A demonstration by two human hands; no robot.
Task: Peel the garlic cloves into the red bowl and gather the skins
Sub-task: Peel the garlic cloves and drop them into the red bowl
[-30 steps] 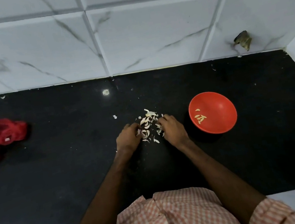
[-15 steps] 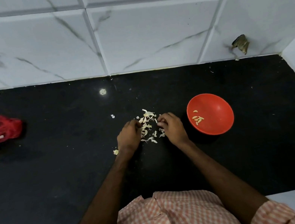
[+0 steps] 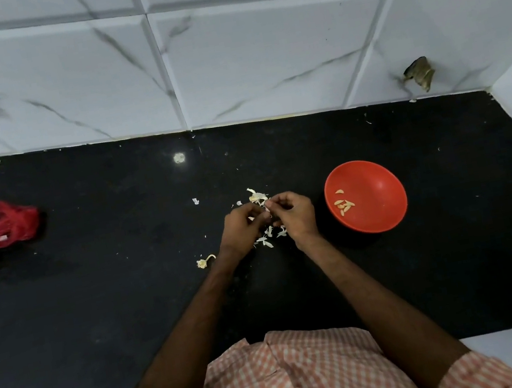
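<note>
Peeling kept over one spot

Left hand (image 3: 240,227) and right hand (image 3: 295,212) pinch what looks like one garlic clove (image 3: 267,206) above the skins (image 3: 267,238) mid-counter (image 3: 133,318), so peel falls together. The red bowl (image 3: 381,192), toward the right edge, holds peeled cloves (image 3: 345,204) within reach.

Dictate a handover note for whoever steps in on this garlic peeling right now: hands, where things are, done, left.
Left hand and right hand: over the black stone counter, fingertips together pinching a small pale garlic piece. Whether it is clove or skin is too small to tell.
Round red plastic bowl: right of the hands, with a few peeled yellowish cloves inside.
Papery white skins: scattered around the hands. A dried root stub lies to the left.
Done: some cloves peeled.
Left: finish this piece, gather the skins.
</note>
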